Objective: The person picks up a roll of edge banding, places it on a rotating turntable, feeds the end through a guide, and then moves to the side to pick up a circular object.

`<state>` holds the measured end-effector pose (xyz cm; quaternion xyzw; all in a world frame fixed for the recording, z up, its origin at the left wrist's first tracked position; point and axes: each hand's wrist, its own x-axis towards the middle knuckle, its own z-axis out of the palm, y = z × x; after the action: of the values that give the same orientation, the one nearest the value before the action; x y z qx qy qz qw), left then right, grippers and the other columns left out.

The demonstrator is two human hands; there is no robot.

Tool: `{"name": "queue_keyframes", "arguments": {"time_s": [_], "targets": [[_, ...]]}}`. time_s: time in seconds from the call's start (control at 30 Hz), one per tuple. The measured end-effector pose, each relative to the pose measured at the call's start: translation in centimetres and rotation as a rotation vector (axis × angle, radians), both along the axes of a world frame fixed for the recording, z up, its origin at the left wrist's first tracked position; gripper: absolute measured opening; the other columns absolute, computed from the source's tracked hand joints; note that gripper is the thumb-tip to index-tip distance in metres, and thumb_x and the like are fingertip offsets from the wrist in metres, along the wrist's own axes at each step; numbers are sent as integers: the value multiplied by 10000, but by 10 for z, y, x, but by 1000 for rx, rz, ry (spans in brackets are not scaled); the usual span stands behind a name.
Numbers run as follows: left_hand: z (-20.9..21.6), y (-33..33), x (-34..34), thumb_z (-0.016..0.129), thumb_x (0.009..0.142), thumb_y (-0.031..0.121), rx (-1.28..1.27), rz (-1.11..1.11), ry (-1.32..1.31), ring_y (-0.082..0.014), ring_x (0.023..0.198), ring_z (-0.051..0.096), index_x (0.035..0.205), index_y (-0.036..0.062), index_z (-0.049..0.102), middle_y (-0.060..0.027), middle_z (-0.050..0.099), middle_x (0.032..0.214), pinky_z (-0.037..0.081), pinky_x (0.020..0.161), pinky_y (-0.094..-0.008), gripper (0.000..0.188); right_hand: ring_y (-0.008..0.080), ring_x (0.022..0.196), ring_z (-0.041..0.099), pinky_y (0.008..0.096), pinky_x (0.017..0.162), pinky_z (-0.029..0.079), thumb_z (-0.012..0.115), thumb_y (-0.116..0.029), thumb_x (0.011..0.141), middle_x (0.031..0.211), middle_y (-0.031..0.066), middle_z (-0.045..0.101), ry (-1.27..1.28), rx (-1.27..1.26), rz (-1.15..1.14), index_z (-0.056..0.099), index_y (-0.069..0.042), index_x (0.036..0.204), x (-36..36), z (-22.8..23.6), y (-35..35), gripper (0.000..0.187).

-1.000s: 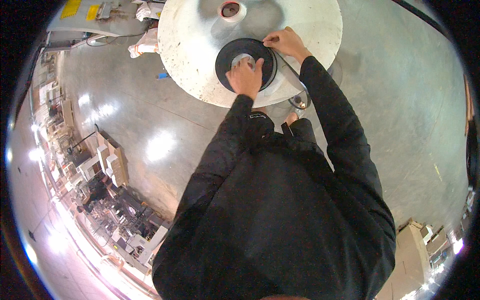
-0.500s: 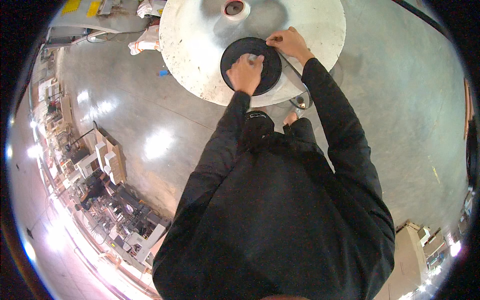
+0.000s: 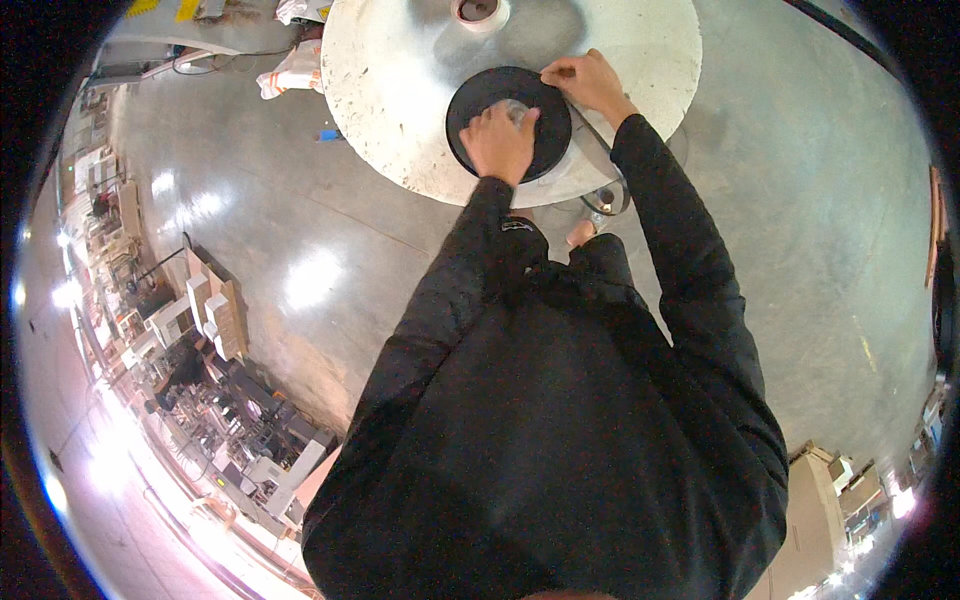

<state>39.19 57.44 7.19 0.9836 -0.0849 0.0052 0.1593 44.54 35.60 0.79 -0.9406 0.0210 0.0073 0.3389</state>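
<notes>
A round, flat coil of black strip (image 3: 556,140) lies on the near part of a large white disc-shaped table (image 3: 390,120). My left hand (image 3: 499,144) rests over the coil's middle, fingers curled round a pale, translucent core piece (image 3: 515,109). At the coil's far right edge, my right hand (image 3: 590,82) pinches the black strip between thumb and fingertips. From there a loose length of strip (image 3: 597,133) runs down past the table's near edge. It hangs in a loop beside my right sleeve.
A white ring-shaped hub (image 3: 482,14) stands at the far middle of the disc. White sacks (image 3: 293,70) and a small blue object (image 3: 329,135) lie to the left. Boxes and machinery (image 3: 225,420) crowd the lower left; a large carton (image 3: 812,510) stands lower right.
Both hands and the coil appear slightly further right in view. My left hand has turned a little at the coil's middle, and my right hand keeps its pinch at the edge.
</notes>
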Motion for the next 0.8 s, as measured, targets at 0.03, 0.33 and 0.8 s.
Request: {"name": "queue_keyframes", "arguments": {"time_s": [0.03, 0.33, 0.8], "targets": [[-9, -17, -2, 751, 1008, 409, -86, 50, -7, -403, 1106, 719, 1180, 76, 773, -199, 784, 1163, 485, 947, -573, 375, 295, 1099, 659, 444, 983, 578, 781, -627, 929, 1015, -5, 833, -18, -7, 11, 881, -333, 1084, 4, -3, -6, 348], [7, 84, 4, 742, 975, 267, 161, -532, -129, -291, 1220, 627, 1149, 273, 832, 25, 773, 1175, 369, 1077, -544, 196, 289, 1073, 656, 432, 976, 577, 771, -634, 933, 1004, -16, 834, 4, 10, 3, 880, -332, 1095, -1, -3, -5, 359], [8, 76, -2, 713, 980, 199, 44, -373, -205, -287, 1225, 642, 1161, 227, 816, -4, 781, 1189, 401, 1065, -512, 210, 285, 1077, 666, 438, 980, 586, 773, -637, 926, 988, -33, 826, -9, 7, 0, 881, -354, 1092, -4, -3, -4, 345]]}}
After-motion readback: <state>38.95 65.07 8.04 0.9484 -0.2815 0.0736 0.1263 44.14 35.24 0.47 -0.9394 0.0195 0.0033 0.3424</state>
